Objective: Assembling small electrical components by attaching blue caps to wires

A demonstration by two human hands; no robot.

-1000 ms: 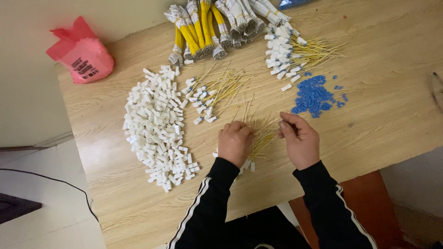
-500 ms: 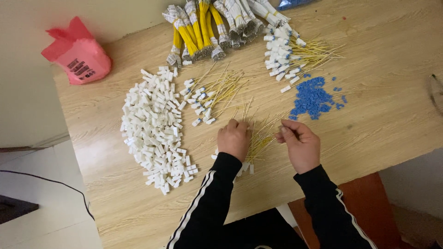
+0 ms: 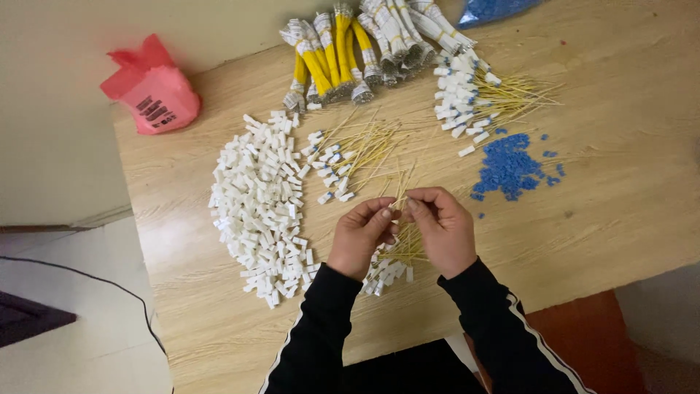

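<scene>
While I watch, fingertips meet:
Left hand [image 3: 359, 237]: pinching yellow wires [image 3: 399, 211].
Right hand [image 3: 442, 228]: pinching same wires.
Handling: light, springy; I'd grip near ends.
White caps [image 3: 259, 197]: nine o'clock.

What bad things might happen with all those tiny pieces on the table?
The left hand and right hand pinch thin yellow wires together; one might bend or slip. A sleeve could sweep the white pieces off the table edge. The blue bits look easy to scatter.
</scene>
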